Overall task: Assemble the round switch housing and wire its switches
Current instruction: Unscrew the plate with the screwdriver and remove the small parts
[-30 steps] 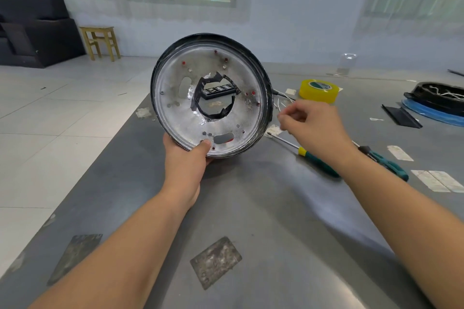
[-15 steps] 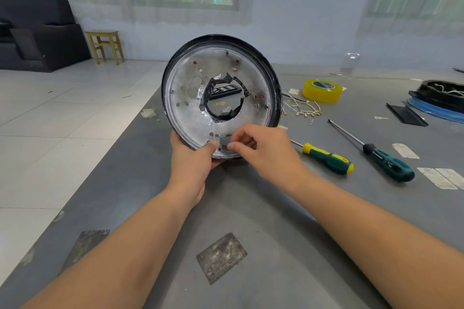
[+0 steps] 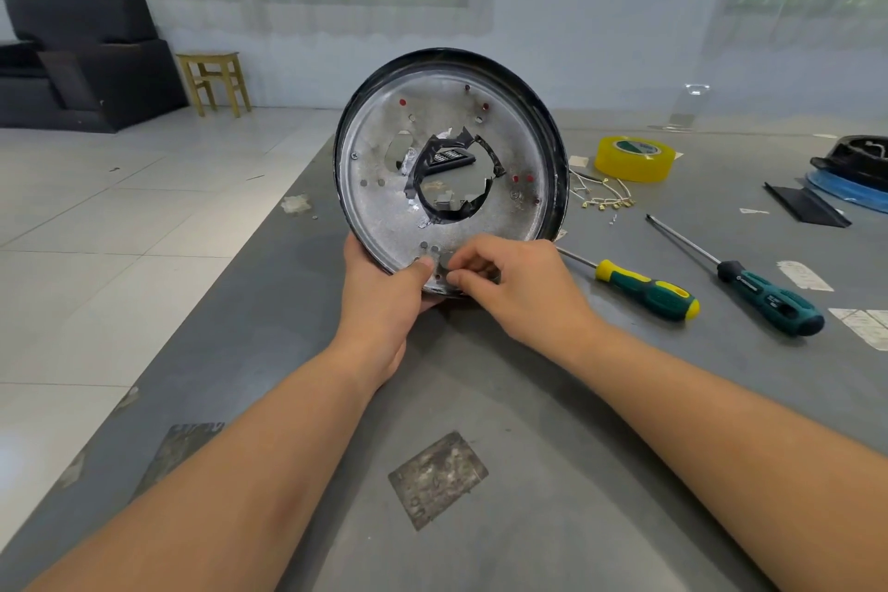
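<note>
The round switch housing point(image 3: 384, 207) is a silver metal dish with a black rim and a ragged, black-taped hole in its middle. It stands tilted on edge over the grey table point(image 3: 552, 471), its inside facing me. My left hand point(image 3: 384, 303) grips its lower rim, thumb on the inner face. My right hand point(image 3: 519, 288) is at the same lower edge, thumb and forefinger pinched at a slot on a small part too tiny to identify. A bundle of thin white wires with brass terminals point(image 3: 605, 200) lies on the table to the housing's right.
A yellow-and-green screwdriver point(image 3: 644, 291) and a teal screwdriver point(image 3: 769, 303) lie right of my hands. Behind them are a yellow tape roll point(image 3: 634, 159), a black strip point(image 3: 805, 207) and another black housing on a blue ring point(image 3: 855, 178). The table's left edge drops to tiled floor.
My right hand has come back from the wire bundle to the housing's lower edge and now pinches at the slot there. My left hand keeps the housing up.
</note>
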